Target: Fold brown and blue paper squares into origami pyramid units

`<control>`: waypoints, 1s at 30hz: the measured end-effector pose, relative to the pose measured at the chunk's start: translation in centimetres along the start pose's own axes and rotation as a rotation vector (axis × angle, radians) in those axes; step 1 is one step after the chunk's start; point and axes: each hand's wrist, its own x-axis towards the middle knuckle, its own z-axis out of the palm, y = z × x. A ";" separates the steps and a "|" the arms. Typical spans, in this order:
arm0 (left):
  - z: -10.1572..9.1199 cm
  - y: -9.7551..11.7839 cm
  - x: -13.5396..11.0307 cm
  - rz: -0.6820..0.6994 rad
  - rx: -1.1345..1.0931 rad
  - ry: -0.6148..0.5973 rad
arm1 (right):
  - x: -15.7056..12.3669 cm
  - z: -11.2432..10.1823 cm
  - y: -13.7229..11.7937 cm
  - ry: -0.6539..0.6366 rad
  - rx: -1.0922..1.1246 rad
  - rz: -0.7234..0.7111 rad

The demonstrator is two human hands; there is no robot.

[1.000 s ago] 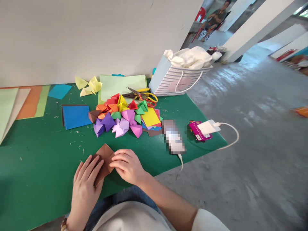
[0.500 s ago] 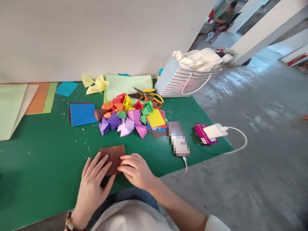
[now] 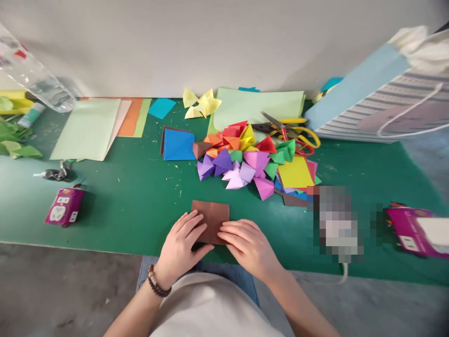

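A folded brown paper lies flat on the green mat near its front edge. My left hand rests on the paper's left lower part, fingers stretched out and pressing down. My right hand presses the right lower edge with its fingers laid flat. Just behind the paper lies a heap of colourful folded paper shapes, purple, orange, red, green and pink.
Scissors with yellow handles lie behind the heap. A blue paper stack, pale sheets and yellow scraps lie at the back. A striped paper bag stands right. A magenta box sits left, another right. A plastic bottle leans far left.
The view has swung left, bringing the left part of the mat into sight. The brown paper has turned from a diamond to a flat rectangle under both hands.
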 end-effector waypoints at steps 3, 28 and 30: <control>0.1 -0.1 0.0 0.011 -0.063 0.008 | -0.2 -0.5 -0.3 -0.008 0.008 -0.023; -0.8 0.5 0.0 -0.077 -0.120 0.055 | 1.3 -1.2 1.1 -0.119 0.058 0.095; -0.8 0.4 0.0 -0.046 -0.112 0.035 | 0.7 -1.2 1.4 -0.077 0.032 0.071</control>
